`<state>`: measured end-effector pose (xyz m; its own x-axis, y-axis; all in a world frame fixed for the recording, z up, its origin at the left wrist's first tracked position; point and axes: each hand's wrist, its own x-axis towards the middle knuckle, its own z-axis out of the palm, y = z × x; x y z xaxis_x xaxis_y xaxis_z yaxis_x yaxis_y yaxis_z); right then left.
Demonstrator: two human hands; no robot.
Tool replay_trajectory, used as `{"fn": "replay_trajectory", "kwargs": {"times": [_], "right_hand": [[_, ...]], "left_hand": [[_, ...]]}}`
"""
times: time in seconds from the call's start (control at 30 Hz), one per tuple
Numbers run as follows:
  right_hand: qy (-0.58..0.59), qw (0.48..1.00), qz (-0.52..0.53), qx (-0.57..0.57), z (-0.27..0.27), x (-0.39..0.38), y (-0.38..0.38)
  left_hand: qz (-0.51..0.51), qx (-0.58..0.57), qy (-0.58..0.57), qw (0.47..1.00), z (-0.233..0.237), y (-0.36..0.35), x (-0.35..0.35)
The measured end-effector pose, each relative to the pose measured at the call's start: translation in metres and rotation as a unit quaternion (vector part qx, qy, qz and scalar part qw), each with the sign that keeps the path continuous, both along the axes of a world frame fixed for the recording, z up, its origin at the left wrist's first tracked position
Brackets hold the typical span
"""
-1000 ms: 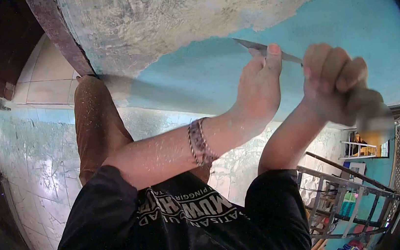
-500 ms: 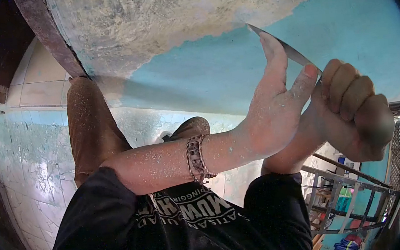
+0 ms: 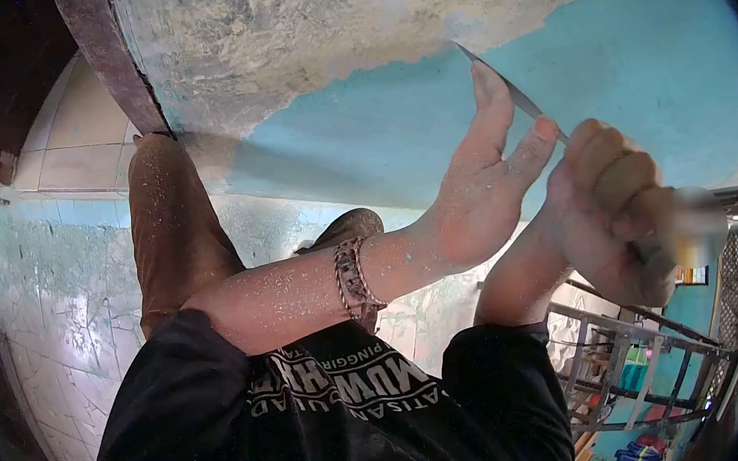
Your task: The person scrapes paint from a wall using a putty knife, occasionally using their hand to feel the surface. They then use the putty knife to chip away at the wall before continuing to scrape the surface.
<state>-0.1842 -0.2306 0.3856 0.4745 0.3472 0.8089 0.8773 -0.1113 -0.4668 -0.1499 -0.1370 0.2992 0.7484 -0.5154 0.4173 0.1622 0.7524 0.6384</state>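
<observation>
In the head view a thin metal scraping blade (image 3: 512,91), seen nearly edge-on, has its tip against the wall (image 3: 631,55) at the border between blue paint and bare plaster. My right hand (image 3: 608,208) is closed in a fist around its handle, which is mostly hidden; the end by the fist is blurred. My left hand (image 3: 483,190) lies against the blade, fingers stretched out near the tip and thumb apart, lower on the blade. It presses the blade rather than wrapping around it. Pale flecks dust my left forearm, which wears a braided bracelet (image 3: 356,277).
Pale tiled floor (image 3: 53,330), partly coated with flaking blue-grey material, lies under my legs. A dark door frame (image 3: 107,51) stands at upper left. A metal rack (image 3: 630,365) with various items stands at lower right.
Both hands have shifted a little left with the blade, whose tip stays near the same spot on the wall. My right fist has turned, and the blade now shows narrower.
</observation>
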Motion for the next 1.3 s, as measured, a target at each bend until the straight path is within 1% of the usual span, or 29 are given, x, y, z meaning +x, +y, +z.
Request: {"fn": "replay_trajectory", "kwargs": {"times": [0.07,0.1,0.13,0.2,0.23,0.27,0.33,0.37,0.43,0.47,0.53,0.63,0.67,0.73,0.8,0.87,0.93,1.0,1.07,1.1,1.17,1.23,1.27,1.3], "right_hand": [[0.054,0.998,0.013,0.027,0.002,-0.005,0.001],[0.007,0.999,0.026,0.041,0.000,-0.005,-0.004],[0.004,0.999,0.033,0.037,-0.013,0.004,-0.007],[-0.024,0.991,-0.002,0.131,-0.045,0.024,-0.003],[0.051,0.987,0.029,0.150,-0.039,0.028,0.002],[0.052,0.987,0.036,0.151,-0.037,0.030,0.003],[0.092,0.981,0.024,0.166,-0.037,0.022,0.002],[0.095,0.981,0.028,0.168,-0.036,0.019,0.003],[0.037,0.986,0.016,0.161,-0.034,0.019,0.007],[0.043,0.985,0.011,0.165,-0.035,0.018,0.008],[0.040,0.990,-0.009,0.131,-0.034,0.021,0.008],[0.014,0.991,0.011,0.136,-0.033,0.015,-0.001],[0.015,0.990,0.013,0.137,-0.036,0.019,0.001],[0.007,0.992,-0.021,0.126,-0.042,0.020,0.014],[0.001,0.994,-0.020,0.109,-0.042,0.018,0.018],[0.015,0.986,-0.043,0.161,-0.054,0.015,0.012],[0.031,0.976,-0.051,0.207,-0.068,0.022,0.005],[0.054,0.962,-0.068,0.260,-0.075,0.023,0.006],[0.135,0.962,0.008,0.239,-0.067,0.034,0.012],[0.135,0.962,0.012,0.238,-0.062,0.030,0.010],[0.013,0.991,-0.006,0.129,-0.054,0.017,0.000],[0.014,0.991,-0.004,0.133,-0.049,0.020,0.008],[0.009,0.991,-0.008,0.135,-0.046,0.018,0.011],[0.011,0.992,-0.012,0.128,-0.045,0.017,0.014]], "left_hand": [[0.001,0.012,-0.005,1.000,0.001,0.008,-0.009],[0.012,0.023,-0.011,1.000,0.002,0.012,-0.010],[0.018,0.019,-0.014,1.000,0.003,0.012,-0.006],[-0.035,0.016,0.049,0.998,-0.002,0.013,-0.003],[-0.033,0.017,0.054,0.998,-0.006,0.014,-0.004],[-0.020,0.027,0.047,0.998,-0.011,0.014,-0.002],[-0.003,0.050,0.039,0.998,-0.018,0.015,-0.003],[0.001,0.052,0.041,0.998,-0.019,0.015,-0.004],[0.000,0.019,0.007,1.000,-0.018,0.016,-0.004],[-0.004,0.022,0.014,1.000,-0.020,0.014,-0.007],[0.048,-0.018,-0.011,0.999,-0.021,0.007,-0.006],[0.048,0.013,-0.045,0.998,-0.024,0.013,-0.005],[0.050,0.014,-0.045,0.998,-0.025,0.011,-0.003],[0.035,-0.026,0.000,0.999,-0.028,0.007,-0.004],[0.048,-0.008,-0.015,0.999,-0.031,0.011,-0.004],[0.057,0.007,-0.030,0.998,-0.030,0.017,-0.006],[0.024,0.013,-0.047,0.999,-0.021,0.024,-0.005],[0.021,0.022,-0.031,0.999,-0.025,0.027,-0.010],[0.022,0.038,-0.013,0.999,-0.032,0.028,-0.009],[0.023,0.046,-0.003,0.999,-0.035,0.028,-0.007],[0.031,0.055,0.015,0.998,-0.037,0.031,-0.002],[0.003,0.044,-0.062,0.997,-0.034,0.028,0.002],[0.000,0.045,-0.061,0.997,-0.034,0.024,0.001],[0.035,0.022,-0.067,0.997,-0.033,0.019,0.000]]}}
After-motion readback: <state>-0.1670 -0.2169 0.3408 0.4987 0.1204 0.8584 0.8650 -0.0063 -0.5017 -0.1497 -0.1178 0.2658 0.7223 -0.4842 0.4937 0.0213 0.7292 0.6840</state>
